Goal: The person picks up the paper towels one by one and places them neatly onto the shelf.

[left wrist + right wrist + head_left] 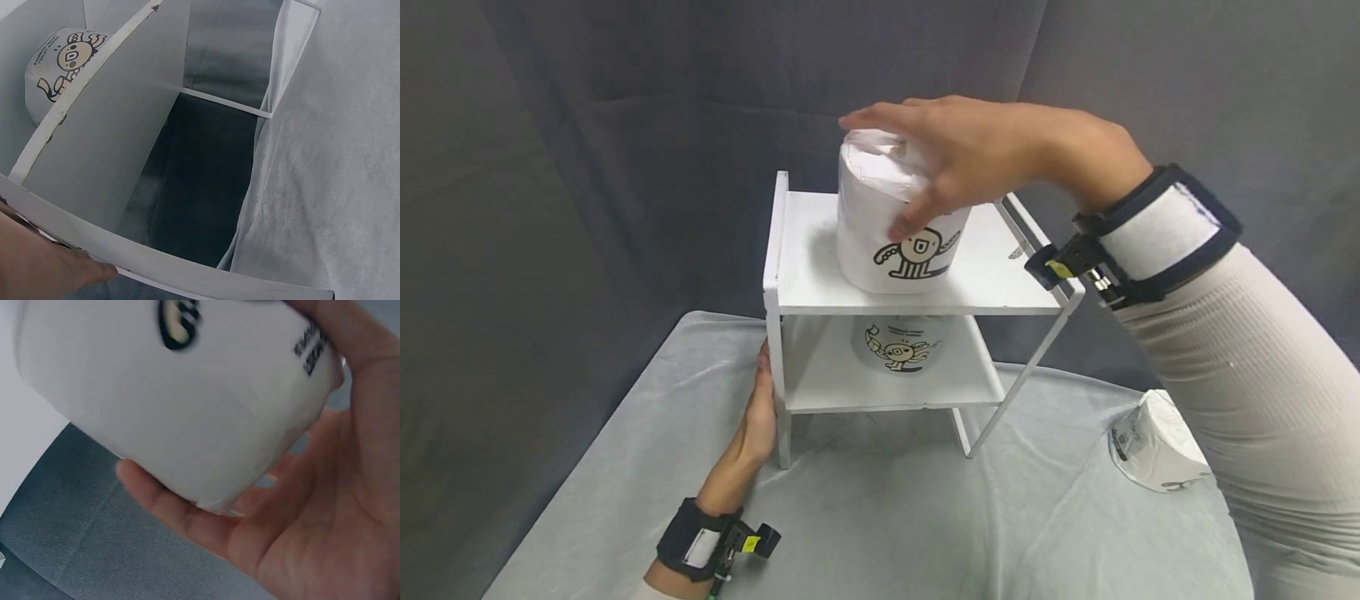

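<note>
On the top board of a small white two-tier shelf (pixel 820 283) stands a paper-wrapped toilet roll (pixel 865 242) printed with a cartoon figure. My right hand (pixel 970 154) holds this roll from above, thumb on the front and fingers over the far side. In the right wrist view the fingers curve round the wrapped toilet roll (pixel 187 406). A second wrapped toilet roll (pixel 898 343) sits on the lower board, its upper part hidden by the top board. My left hand (pixel 758 421) rests along the outside of the shelf's left side, fingers extended; the fingertips are partly hidden.
Another wrapped toilet roll (pixel 1153 442) lies on the grey cloth-covered table (pixel 887 517) to the right, partly behind my right sleeve. Dark grey curtains (pixel 625 167) hang behind the table. The shelf's slanted right leg (pixel 1022 383) reaches down to the cloth.
</note>
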Tool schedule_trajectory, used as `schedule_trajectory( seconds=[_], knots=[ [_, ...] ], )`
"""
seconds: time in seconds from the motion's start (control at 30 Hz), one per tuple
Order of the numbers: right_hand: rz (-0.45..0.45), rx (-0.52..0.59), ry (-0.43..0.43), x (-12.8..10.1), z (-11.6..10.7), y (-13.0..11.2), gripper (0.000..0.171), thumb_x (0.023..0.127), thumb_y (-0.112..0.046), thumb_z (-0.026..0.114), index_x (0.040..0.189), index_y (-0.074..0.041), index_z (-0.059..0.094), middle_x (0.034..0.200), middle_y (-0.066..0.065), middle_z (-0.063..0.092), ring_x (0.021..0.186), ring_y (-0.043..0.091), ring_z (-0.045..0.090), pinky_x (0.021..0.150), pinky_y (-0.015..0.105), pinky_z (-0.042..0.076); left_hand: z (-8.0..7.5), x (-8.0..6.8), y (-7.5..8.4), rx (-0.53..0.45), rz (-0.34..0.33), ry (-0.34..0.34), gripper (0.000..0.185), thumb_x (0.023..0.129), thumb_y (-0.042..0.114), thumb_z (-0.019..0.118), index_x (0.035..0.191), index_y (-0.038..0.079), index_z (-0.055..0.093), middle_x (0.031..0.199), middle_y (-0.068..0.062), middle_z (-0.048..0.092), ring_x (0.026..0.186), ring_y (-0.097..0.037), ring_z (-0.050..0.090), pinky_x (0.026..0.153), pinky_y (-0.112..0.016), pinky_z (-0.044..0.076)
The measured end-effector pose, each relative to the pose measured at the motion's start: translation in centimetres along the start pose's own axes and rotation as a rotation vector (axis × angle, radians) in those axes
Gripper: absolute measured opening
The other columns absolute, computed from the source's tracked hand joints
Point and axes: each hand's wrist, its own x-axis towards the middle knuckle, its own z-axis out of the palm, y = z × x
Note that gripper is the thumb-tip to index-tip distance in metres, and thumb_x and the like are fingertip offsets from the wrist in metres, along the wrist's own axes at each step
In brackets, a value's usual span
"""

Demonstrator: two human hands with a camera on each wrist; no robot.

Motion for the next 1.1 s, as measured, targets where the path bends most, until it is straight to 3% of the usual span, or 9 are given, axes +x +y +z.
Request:
schedule_trajectory(
  seconds=[0.17,0.63,0.8,1.1],
  knots=[
    [0.035,-0.007,0.050,0.8,0.4,-0.2,0.110,0.093,-0.046,0.082,0.171,-0.033,0.006,0.162,0.015,0.039,0.143,0.036,0.044,0.114,0.061,0.039,0.0,0.0,0.1,0.009,-0.005,0.007,0.080,0.109,0.054,0.002,0.168,0.001,-0.008,0.175,-0.021,-0.007,0.162,-0.041,-0.008,0.124,-0.068,-0.007],
    [0.053,-0.017,0.043,1.4,0.6,-0.1,0.109,0.095,-0.051,0.078,0.172,-0.027,0.004,0.161,0.016,0.039,0.141,0.036,0.046,0.114,0.060,0.040,0.2,0.1,0.3,0.018,-0.029,0.006,0.080,0.109,0.053,0.002,0.167,-0.001,-0.008,0.175,-0.023,-0.008,0.162,-0.041,-0.009,0.124,-0.067,-0.008],
    [0.062,-0.007,0.033,1.2,0.4,0.0,0.112,0.093,-0.051,0.080,0.172,-0.029,0.004,0.164,0.016,0.035,0.142,0.037,0.044,0.114,0.061,0.039,0.2,0.0,0.3,0.025,-0.053,0.009,0.081,0.109,0.053,0.001,0.167,-0.002,-0.007,0.175,-0.024,-0.007,0.162,-0.040,-0.008,0.125,-0.066,-0.007],
    [0.074,0.001,0.042,0.5,0.1,0.7,0.120,0.088,-0.058,0.083,0.172,-0.029,0.002,0.167,0.016,0.032,0.146,0.038,0.039,0.119,0.063,0.032,0.1,0.0,0.1,0.006,-0.031,0.017,0.080,0.109,0.052,0.001,0.167,-0.004,-0.004,0.175,-0.024,-0.002,0.162,-0.041,-0.004,0.125,-0.064,-0.005]
  ],
)
